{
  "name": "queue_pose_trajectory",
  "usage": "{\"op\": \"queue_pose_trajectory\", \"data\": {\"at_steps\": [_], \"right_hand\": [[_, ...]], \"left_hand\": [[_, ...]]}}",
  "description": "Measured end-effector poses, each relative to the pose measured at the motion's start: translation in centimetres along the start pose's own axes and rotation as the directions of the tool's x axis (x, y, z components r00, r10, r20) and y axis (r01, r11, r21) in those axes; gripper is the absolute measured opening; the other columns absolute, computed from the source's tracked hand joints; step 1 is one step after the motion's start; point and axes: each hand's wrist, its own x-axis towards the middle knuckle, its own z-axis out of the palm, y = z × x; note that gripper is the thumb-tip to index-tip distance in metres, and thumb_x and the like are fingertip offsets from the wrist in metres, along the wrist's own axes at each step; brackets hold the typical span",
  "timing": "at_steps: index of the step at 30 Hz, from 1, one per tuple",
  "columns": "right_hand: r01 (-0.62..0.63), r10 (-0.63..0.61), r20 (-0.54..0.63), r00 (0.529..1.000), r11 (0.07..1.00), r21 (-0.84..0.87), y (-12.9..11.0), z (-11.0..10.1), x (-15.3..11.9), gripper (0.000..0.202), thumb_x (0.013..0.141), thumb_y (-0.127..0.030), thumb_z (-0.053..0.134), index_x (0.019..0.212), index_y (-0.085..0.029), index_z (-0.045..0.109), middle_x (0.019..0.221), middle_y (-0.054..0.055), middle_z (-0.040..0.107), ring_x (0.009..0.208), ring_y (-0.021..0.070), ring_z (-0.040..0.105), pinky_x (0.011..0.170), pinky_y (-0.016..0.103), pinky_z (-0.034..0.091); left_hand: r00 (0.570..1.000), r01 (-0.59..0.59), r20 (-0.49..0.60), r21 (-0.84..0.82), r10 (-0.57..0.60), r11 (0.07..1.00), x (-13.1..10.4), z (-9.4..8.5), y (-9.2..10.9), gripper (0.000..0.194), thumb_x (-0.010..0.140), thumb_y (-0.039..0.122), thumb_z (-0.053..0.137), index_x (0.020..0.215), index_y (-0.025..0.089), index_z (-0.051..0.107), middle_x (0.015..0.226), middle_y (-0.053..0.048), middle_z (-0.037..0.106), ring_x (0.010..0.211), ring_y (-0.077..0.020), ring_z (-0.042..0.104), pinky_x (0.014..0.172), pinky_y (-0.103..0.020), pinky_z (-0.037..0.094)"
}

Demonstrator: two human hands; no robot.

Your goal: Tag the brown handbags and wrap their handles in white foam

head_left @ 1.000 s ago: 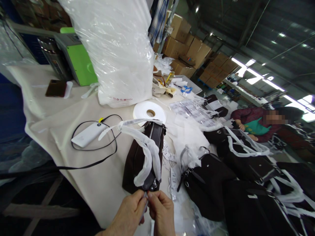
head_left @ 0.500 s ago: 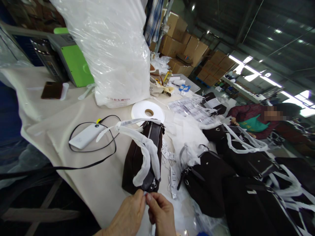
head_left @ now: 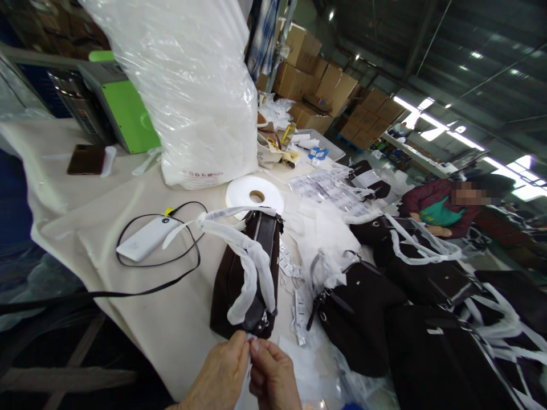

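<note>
A dark brown handbag [head_left: 226, 285] stands on the cloth-covered table, its handles [head_left: 252, 267] wrapped in white paper. Just below the bag's near end, by its metal fittings [head_left: 261, 323], my left hand [head_left: 222, 370] and my right hand [head_left: 273, 370] meet. Both are closed in a pinch, fingertips almost touching. Between them shows a tiny pale bit with a red fleck, too small to name. A whitish strip seems to hang between the hands, mostly hidden by them. To the right of the bag lie white printed tags [head_left: 300, 319].
Left of the bag is a white power bank [head_left: 147, 239] with a black cord. Behind stand a white tape roll [head_left: 239, 196] and a big plastic-wrapped bundle [head_left: 205, 114]. More dark bags [head_left: 359, 313] crowd the right side. A co-worker [head_left: 431, 208] is beyond them.
The view has shifted slightly. My hands keep pinching at the same spot by the bag; my right fingers have moved a little. The co-worker's hands have moved.
</note>
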Motion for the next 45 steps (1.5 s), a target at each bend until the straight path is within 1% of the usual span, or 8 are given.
{"op": "queue_pose_trajectory", "data": {"at_steps": [8, 15, 20, 24, 28, 33, 41, 45], "right_hand": [[0.048, -0.048, 0.02, 0.999, 0.999, 0.024, 0.2, 0.5, 0.3, 0.038, 0.043, -0.042, 0.077, 0.052, -0.015, 0.052, 0.033, -0.011, 0.032, 0.03, 0.0004, 0.018, 0.033, 0.016, 0.008], [0.179, -0.186, -0.029, 0.982, 0.97, -0.165, -0.3, 1.5, -0.5, 0.029, 0.055, -0.04, 0.066, 0.053, -0.018, 0.047, 0.036, -0.009, 0.037, 0.031, 0.0032, 0.026, 0.032, 0.017, 0.017], [0.282, -0.355, -0.076, 0.932, 0.84, -0.463, -0.3, 1.3, -0.4, 0.021, 0.06, -0.036, 0.057, 0.054, -0.018, 0.048, 0.043, -0.007, 0.041, 0.037, 0.0075, 0.034, 0.034, 0.02, 0.025], [0.335, -0.445, -0.035, 0.895, 0.722, -0.606, -0.4, 0.8, -0.2, 0.017, 0.062, -0.03, 0.055, 0.054, -0.017, 0.049, 0.046, -0.006, 0.041, 0.045, 0.0084, 0.036, 0.043, 0.021, 0.029], [0.299, -0.383, 0.0, 0.924, 0.722, -0.624, -1.0, 0.6, -0.4, 0.017, 0.064, -0.031, 0.054, 0.058, -0.016, 0.05, 0.049, -0.005, 0.043, 0.046, 0.0089, 0.037, 0.044, 0.021, 0.031], [0.287, -0.376, 0.03, 0.926, 0.653, -0.701, -1.4, 0.3, -0.6, 0.017, 0.066, -0.032, 0.052, 0.059, -0.017, 0.05, 0.048, -0.005, 0.043, 0.044, 0.0094, 0.039, 0.042, 0.02, 0.032], [0.408, -0.647, 0.296, 0.703, 0.026, -0.913, -2.1, 0.5, -1.0, 0.014, 0.067, -0.021, 0.046, 0.055, -0.018, 0.053, 0.056, 0.0, 0.048, 0.052, 0.0131, 0.047, 0.052, 0.025, 0.034], [0.335, -0.487, 0.185, 0.854, 0.241, -0.911, -3.7, 1.4, -1.2, 0.012, 0.061, -0.022, 0.046, 0.051, -0.018, 0.051, 0.049, -0.002, 0.045, 0.049, 0.0121, 0.042, 0.049, 0.024, 0.03]], "left_hand": [[0.997, 0.069, 0.029, -0.094, -0.066, 0.993, 0.0, 0.3, -0.2, 0.021, 0.079, 0.035, 0.035, 0.064, 0.022, 0.042, 0.043, 0.003, 0.048, 0.035, -0.014, 0.051, 0.035, -0.021, 0.034], [0.996, 0.086, 0.011, -0.32, -0.087, 0.944, -0.3, 0.4, -0.6, 0.025, 0.073, 0.045, 0.047, 0.07, 0.02, 0.05, 0.046, 0.004, 0.051, 0.04, -0.014, 0.052, 0.039, -0.022, 0.039], [0.937, 0.337, 0.212, -0.748, -0.276, 0.571, -0.4, 0.2, 0.1, 0.037, 0.054, 0.047, 0.071, 0.065, 0.015, 0.054, 0.045, 0.003, 0.053, 0.041, -0.0118, 0.051, 0.045, -0.023, 0.044], [0.848, 0.483, 0.374, -0.837, -0.377, 0.256, -0.1, 0.3, -0.4, 0.038, 0.043, 0.032, 0.083, 0.066, 0.013, 0.059, 0.051, -0.001, 0.062, 0.045, -0.0148, 0.057, 0.046, -0.024, 0.045], [0.843, 0.494, 0.451, -0.864, -0.293, 0.092, 0.2, 0.7, -1.5, 0.031, 0.044, 0.022, 0.085, 0.064, 0.011, 0.063, 0.051, -0.004, 0.063, 0.049, -0.0162, 0.059, 0.051, -0.025, 0.047], [0.879, 0.466, 0.432, -0.869, -0.201, 0.17, 0.2, 1.0, -1.7, 0.031, 0.043, 0.023, 0.085, 0.063, 0.01, 0.066, 0.051, -0.005, 0.064, 0.049, -0.016, 0.058, 0.052, -0.026, 0.046], [0.899, 0.427, 0.36, -0.849, -0.251, 0.312, 0.5, 0.0, 0.5, 0.04, 0.03, 0.035, 0.086, 0.046, 0.008, 0.061, 0.036, -0.004, 0.055, 0.034, -0.0108, 0.046, 0.039, -0.022, 0.034], [0.895, 0.442, 0.376, -0.824, -0.24, 0.354, 0.8, 0.0, 0.1, 0.038, 0.036, 0.037, 0.084, 0.047, 0.01, 0.059, 0.032, -0.001, 0.05, 0.03, -0.0092, 0.041, 0.036, -0.021, 0.027]]}}
